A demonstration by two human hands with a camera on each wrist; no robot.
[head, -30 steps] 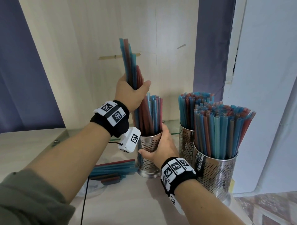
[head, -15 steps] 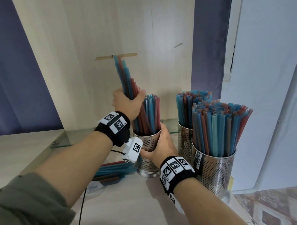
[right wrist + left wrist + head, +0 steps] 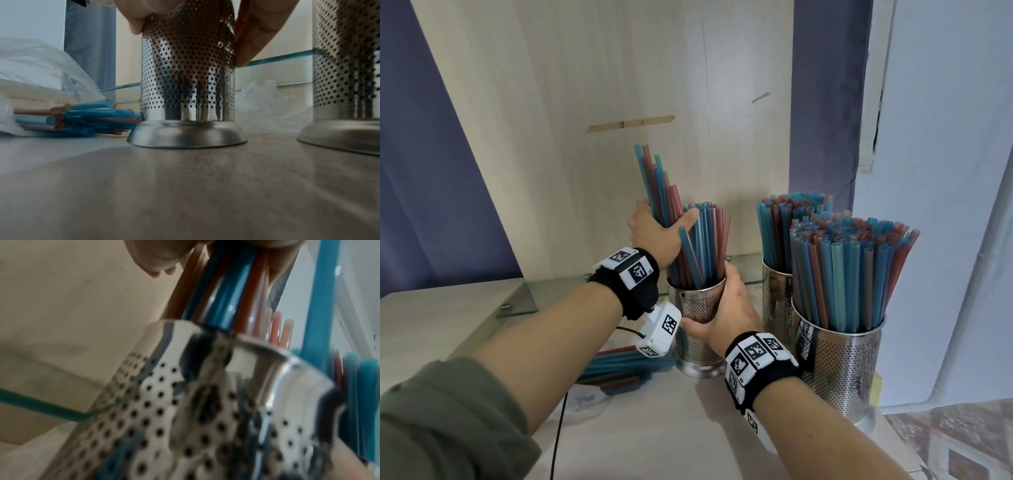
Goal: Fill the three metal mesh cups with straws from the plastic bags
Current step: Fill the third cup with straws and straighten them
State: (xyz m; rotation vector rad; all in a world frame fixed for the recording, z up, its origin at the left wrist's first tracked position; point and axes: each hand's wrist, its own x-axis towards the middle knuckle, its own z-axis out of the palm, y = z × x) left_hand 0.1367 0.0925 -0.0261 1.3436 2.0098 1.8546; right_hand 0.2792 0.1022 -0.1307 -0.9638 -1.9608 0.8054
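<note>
Left hand [image 3: 654,229] gripping tilted bundle of blue and red plastic straws [image 3: 659,185], lower ends inside perforated steel cup [image 3: 697,308] (part-filled). Right hand [image 3: 726,315] wrapped around cup wall. Cup upright on pale counter [image 3: 654,428], two full perforated cups [image 3: 839,359] just beside.

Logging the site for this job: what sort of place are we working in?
Probably a drinks or café service counter: three perforated metal cups of straws on a pale countertop, with a plastic bag alongside.

Left wrist view blurs the mesh cup [image 3: 205,402]; frame crops the left hand [image 3: 156,256].
</note>
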